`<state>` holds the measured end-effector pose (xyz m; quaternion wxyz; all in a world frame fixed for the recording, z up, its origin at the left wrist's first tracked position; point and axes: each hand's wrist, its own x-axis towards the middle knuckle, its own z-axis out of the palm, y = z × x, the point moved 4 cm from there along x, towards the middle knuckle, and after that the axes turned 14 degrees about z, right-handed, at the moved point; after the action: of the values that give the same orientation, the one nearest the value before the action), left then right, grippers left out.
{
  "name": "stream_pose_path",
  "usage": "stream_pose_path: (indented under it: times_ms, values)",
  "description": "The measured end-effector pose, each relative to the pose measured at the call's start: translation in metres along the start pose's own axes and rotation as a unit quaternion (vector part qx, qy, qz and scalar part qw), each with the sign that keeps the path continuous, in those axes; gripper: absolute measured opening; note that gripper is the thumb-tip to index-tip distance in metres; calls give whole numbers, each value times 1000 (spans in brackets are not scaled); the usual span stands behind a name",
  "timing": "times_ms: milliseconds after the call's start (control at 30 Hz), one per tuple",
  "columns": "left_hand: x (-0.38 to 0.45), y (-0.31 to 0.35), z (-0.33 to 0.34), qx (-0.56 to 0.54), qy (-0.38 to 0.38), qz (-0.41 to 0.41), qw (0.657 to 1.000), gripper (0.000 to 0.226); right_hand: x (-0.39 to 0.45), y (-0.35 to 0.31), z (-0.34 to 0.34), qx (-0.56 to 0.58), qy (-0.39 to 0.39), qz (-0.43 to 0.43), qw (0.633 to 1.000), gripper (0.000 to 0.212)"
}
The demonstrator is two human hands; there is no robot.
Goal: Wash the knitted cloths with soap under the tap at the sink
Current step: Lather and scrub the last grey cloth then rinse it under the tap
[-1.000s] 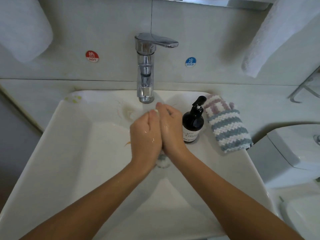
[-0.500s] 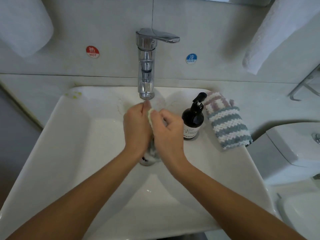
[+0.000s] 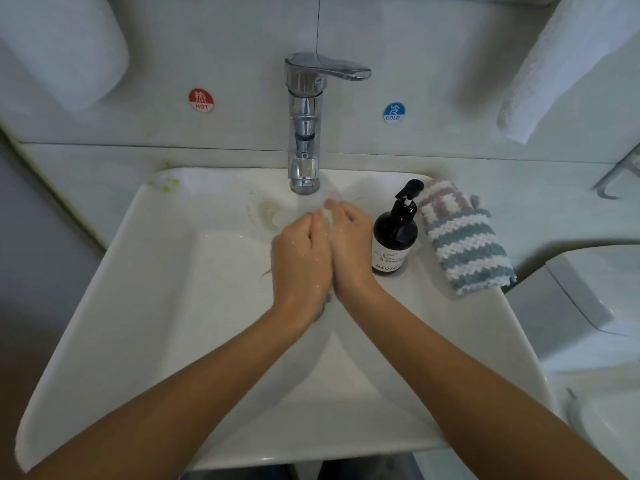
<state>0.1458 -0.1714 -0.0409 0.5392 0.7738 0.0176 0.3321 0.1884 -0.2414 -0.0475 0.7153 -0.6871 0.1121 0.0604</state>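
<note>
Chrome tap (image 3: 304, 133) stands at top centre, and below it two hands press together, left hand (image 3: 300, 261) and right hand (image 3: 351, 247), each grip curled around one pale knitted cloth (image 3: 328, 216). One striped blue-and-white knitted cloth (image 3: 464, 244) lies at centre right on the white ceramic sink (image 3: 173, 289), beside one dark soap bottle (image 3: 394, 237).

Since 0.5 s ago: left hand (image 3: 300, 258) and right hand (image 3: 349, 244) closed back together, palms pressed side by side, pale cloth (image 3: 328, 216) squeezed between, only small bit showing at fingertips. Before, right hand sat lower, fingers curled over cloth edge. Pair now slightly further below tap (image 3: 304, 133) spout, much like 1.0 s ago.
</note>
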Motion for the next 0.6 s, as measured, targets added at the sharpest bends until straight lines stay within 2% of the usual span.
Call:
stream_pose_path:
  times_ms: [167,300,467,600]
  values:
    - [21,-17,-8,-15,27,-51,998,49,-25,0,0,-50,-44,-75,995,41]
    - [-2,0,0,-6,11,7,1000,44,-1,-3,0,-18,-41,-12,999,43]
    - [23,-20,-8,-6,10,-54,998,49,-26,-1,3,-47,-56,-73,995,45]
    - [2,2,-3,-6,10,0,1000,45,-4,-5,5,30,-40,23,998,44]
